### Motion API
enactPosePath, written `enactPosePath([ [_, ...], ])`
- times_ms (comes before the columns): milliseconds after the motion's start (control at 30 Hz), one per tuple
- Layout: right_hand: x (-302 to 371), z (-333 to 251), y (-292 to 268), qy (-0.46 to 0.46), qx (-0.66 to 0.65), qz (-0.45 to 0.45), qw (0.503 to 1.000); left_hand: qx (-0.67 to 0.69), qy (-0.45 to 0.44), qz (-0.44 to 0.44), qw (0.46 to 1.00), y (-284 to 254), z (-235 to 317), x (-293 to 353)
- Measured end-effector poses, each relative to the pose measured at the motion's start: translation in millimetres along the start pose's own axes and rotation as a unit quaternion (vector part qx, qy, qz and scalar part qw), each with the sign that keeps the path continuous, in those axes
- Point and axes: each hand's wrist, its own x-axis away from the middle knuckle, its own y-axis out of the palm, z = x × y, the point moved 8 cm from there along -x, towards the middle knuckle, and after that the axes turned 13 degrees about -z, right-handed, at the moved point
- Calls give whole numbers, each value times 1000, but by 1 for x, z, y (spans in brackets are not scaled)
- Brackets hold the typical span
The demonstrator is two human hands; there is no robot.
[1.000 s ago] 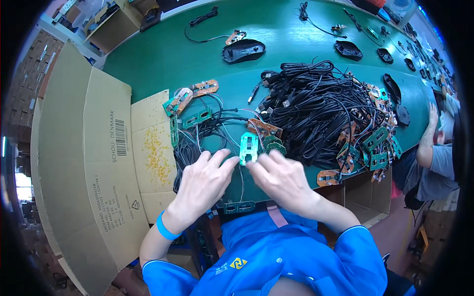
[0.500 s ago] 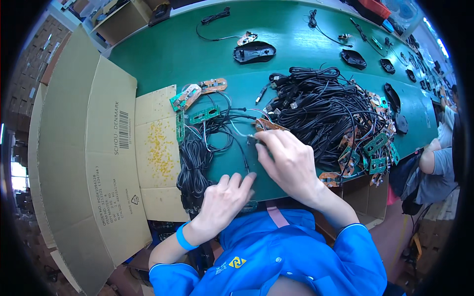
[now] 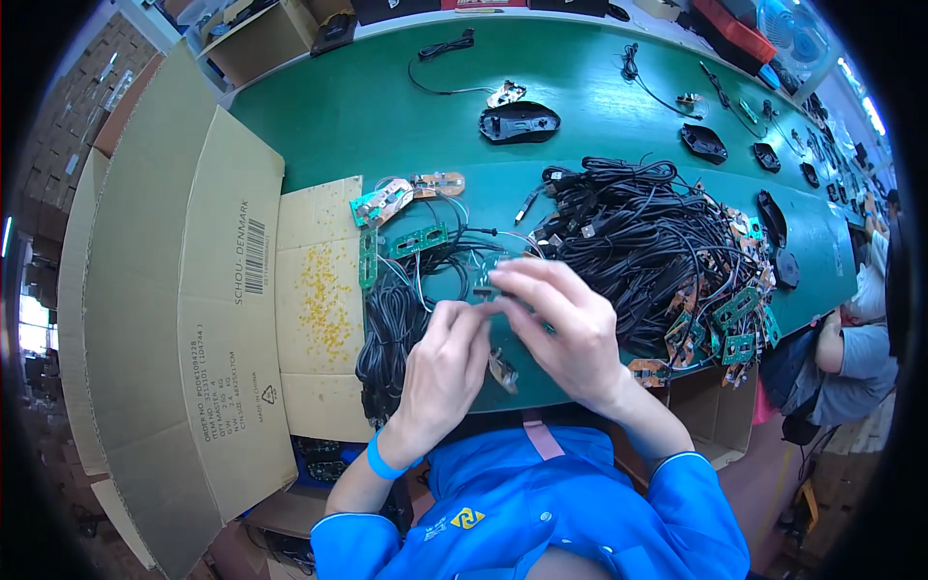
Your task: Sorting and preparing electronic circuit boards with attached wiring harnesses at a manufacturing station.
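My left hand and my right hand meet over the green mat, fingertips pinched close together. A small dark piece shows at the fingertips of the right hand; its kind is too small to tell. What lies between the left fingers is hidden. Just below the hands, a blurred circuit board shows beside the right palm. Left of the hands lies a bundle of black cables, with green circuit boards and thin wires at its far end. Further off is an orange board.
A large heap of black cables with circuit boards fills the right side. Black mouse shells lie across the far mat. An open cardboard box stands left, yellow bits on its flap. Another person sits at right.
My left hand has risen to meet the right, and its fingers have closed. The board below the hands has come into sight. The whole view has shifted slightly.
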Motion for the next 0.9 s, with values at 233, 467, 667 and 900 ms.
enactPosePath([
  [233, 23, 0, 16, -28, 29, 13, 999, 448, -187, 73, 871, -2, -30, 23],
  [467, 25, -2, 21, -51, 20, 9, 998, 731, -179, 25, 658, 33, -26, 4],
  [667, 23, -7, 21, -61, 72, -24, 995, 698, -182, -58, 690, 47, -38, 3],
  [900, 7, 12, 11, 29, 93, -13, 995, 677, -183, -14, 713, 42, -33, -8],
])
